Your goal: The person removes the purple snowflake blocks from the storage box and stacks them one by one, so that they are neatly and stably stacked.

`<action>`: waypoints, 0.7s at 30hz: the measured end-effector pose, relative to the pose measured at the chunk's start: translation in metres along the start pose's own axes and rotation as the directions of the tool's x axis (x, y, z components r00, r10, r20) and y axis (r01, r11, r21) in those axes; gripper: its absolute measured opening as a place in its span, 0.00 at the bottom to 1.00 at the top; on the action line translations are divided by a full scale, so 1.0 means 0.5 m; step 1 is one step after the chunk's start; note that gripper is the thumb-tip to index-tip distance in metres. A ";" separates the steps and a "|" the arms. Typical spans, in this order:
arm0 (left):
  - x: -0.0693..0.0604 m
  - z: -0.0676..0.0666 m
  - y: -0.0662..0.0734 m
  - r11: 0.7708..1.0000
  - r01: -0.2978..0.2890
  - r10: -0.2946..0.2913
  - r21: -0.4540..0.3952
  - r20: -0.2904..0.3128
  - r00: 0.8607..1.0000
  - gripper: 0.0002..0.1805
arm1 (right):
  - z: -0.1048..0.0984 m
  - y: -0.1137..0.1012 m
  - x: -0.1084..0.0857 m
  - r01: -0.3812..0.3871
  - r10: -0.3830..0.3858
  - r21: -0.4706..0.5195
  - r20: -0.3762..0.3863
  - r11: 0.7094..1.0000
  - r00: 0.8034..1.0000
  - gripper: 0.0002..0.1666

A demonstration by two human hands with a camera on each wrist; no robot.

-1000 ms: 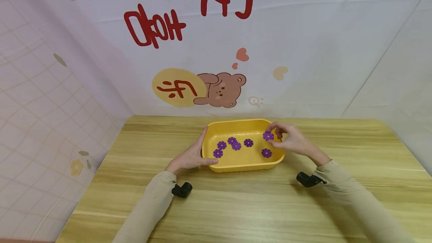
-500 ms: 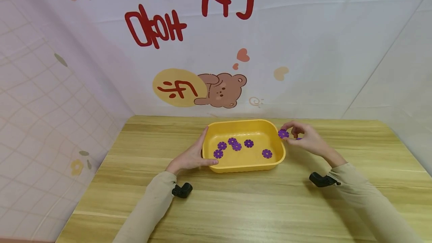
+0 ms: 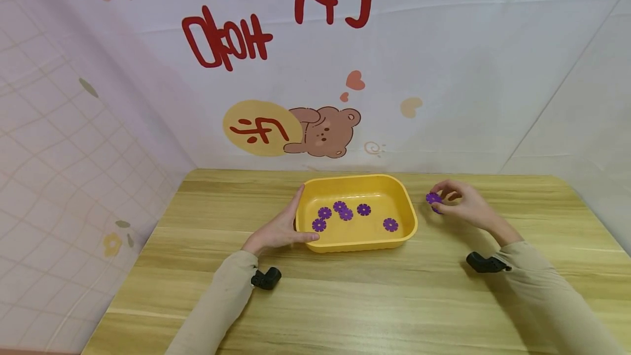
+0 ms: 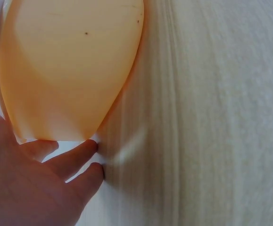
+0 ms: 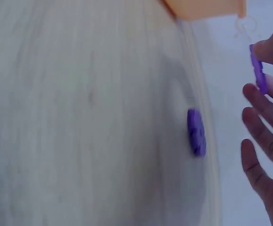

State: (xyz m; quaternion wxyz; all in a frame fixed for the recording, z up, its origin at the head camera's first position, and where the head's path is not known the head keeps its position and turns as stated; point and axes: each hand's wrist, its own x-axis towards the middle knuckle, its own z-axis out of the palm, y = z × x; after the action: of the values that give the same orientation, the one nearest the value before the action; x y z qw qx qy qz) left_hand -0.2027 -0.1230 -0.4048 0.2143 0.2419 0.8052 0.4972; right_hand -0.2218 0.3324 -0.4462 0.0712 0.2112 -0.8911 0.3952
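Observation:
My left hand grips the left end of a yellow plastic basin, thumb over its front edge. In the left wrist view, its fingertips touch the basin's outer side. Several purple notched snowflake discs lie inside, two overlapping. Right of the basin, my right hand pinches one snowflake disc between thumb and finger, other fingers spread. The right wrist view shows that disc edge-on, above the table. Below it, more purple, perhaps stacked discs, sits on the table; the hand mostly hides this in the head view.
The wood-grain table extends in front of and beside the basin. A white printed cloth hangs close behind it. Small black devices are worn at both wrists.
My right hand has carried its snowflake disc out of the basin, over the right rim and further right. The left hand and the basin have stayed in place.

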 end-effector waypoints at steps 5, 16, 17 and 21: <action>-0.001 0.001 0.002 1.000 0.006 -0.006 -0.005 0.000 1.000 0.64 | -0.008 0.025 -0.012 -0.029 0.030 -0.021 0.052 0.999 0.998 0.15; 0.016 0.005 -0.035 1.000 0.003 -0.002 0.017 -0.015 1.000 0.65 | -0.009 0.055 -0.027 -0.039 0.037 0.023 0.072 0.999 0.997 0.17; 0.019 0.006 -0.044 1.000 0.001 -0.001 0.022 -0.020 1.000 0.66 | -0.008 0.056 -0.027 -0.039 0.038 0.010 0.070 0.999 0.997 0.17; 0.026 0.008 -0.068 0.999 0.004 -0.003 0.037 -0.035 0.999 0.67 | -0.006 0.056 -0.027 -0.057 0.060 -0.045 0.071 0.997 0.996 0.18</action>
State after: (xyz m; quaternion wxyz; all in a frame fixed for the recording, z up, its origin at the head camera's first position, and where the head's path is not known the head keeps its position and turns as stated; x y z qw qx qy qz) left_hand -0.2165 -0.1257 -0.4386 0.1965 0.2355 0.8183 0.4861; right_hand -0.2218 0.3556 -0.4669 0.0318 0.1976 -0.9073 0.3698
